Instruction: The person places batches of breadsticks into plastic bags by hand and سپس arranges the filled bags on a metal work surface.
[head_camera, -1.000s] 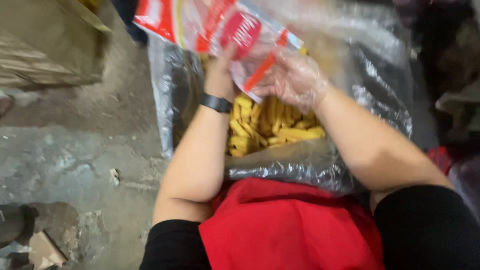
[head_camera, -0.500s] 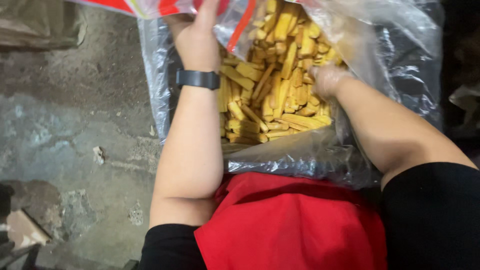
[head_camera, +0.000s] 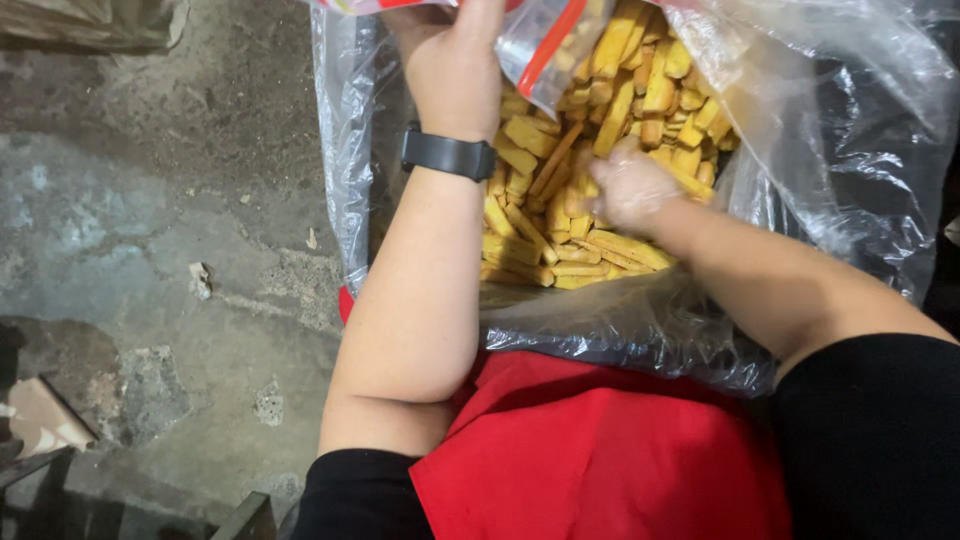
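My left hand (head_camera: 455, 55), with a black wristband on its wrist, grips the edge of a small clear packet with red trim (head_camera: 540, 45) at the top of the view. My right hand (head_camera: 630, 185), in a thin clear glove, reaches down into a heap of yellow-orange snack sticks (head_camera: 600, 130) and closes around some of them. The sticks fill a big clear plastic bag (head_camera: 850, 170) that stands open in front of my red apron.
Rough grey concrete floor (head_camera: 150, 230) lies to the left, with small scraps on it. A cardboard piece (head_camera: 35, 420) sits at the lower left, and a brown box (head_camera: 90, 20) shows at the top left corner.
The view has tilted down, so the packet moved towards the top edge. My right hand left the packet and went down into the sticks.
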